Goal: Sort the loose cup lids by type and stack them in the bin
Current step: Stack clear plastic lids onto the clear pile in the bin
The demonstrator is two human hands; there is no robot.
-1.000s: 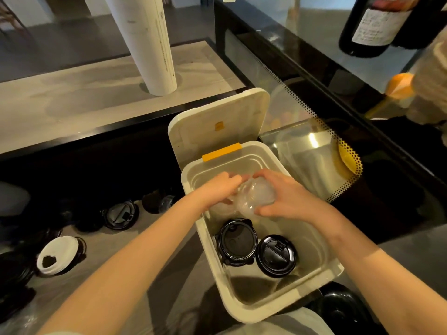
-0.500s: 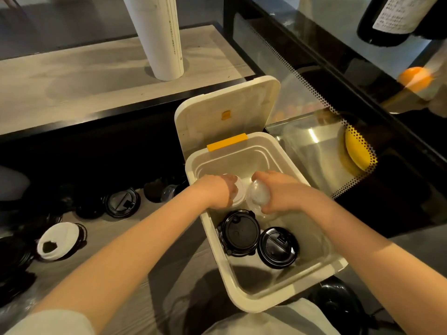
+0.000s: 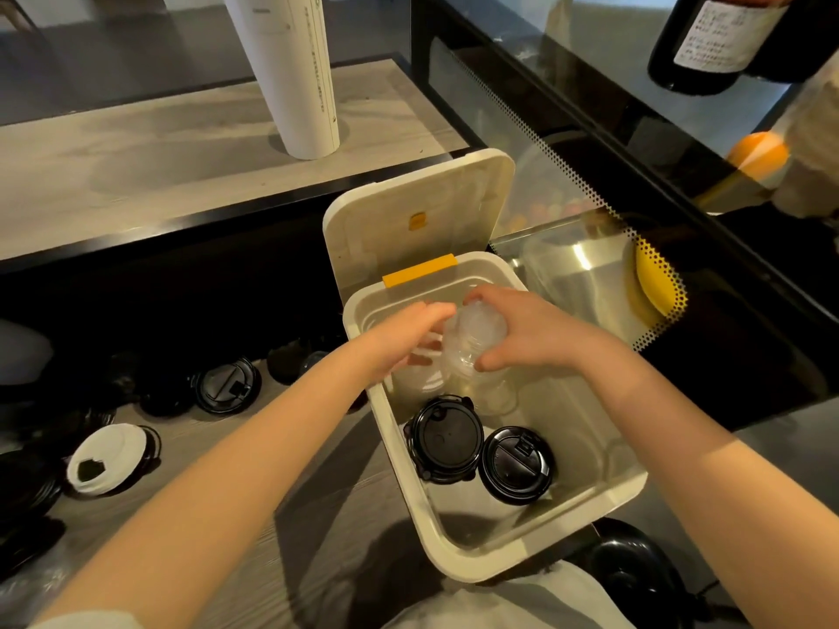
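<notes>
Both hands are over the far end of the cream bin [image 3: 626, 488], whose lid stands open. My right hand [image 3: 531, 331] grips a clear dome lid [image 3: 476, 331] from above with thumb and fingers. My left hand [image 3: 402, 338] holds the same clear lid from the left, its fingers partly hidden behind it. More clear lids [image 3: 492, 399] sit on the bin floor just below. Two stacks of black lids, a flat one [image 3: 445, 440] and a sip one [image 3: 517, 465], stand in the near part of the bin.
Loose black lids [image 3: 227, 388] and a white lid [image 3: 106, 458] lie on the wooden counter to the left of the bin. A white tube [image 3: 290, 70] stands on the raised shelf behind. A glass display case [image 3: 590, 283] is to the right.
Both hands have come up a little from the bin floor, and the clear dome lid is higher between them. The view has shifted slightly.
</notes>
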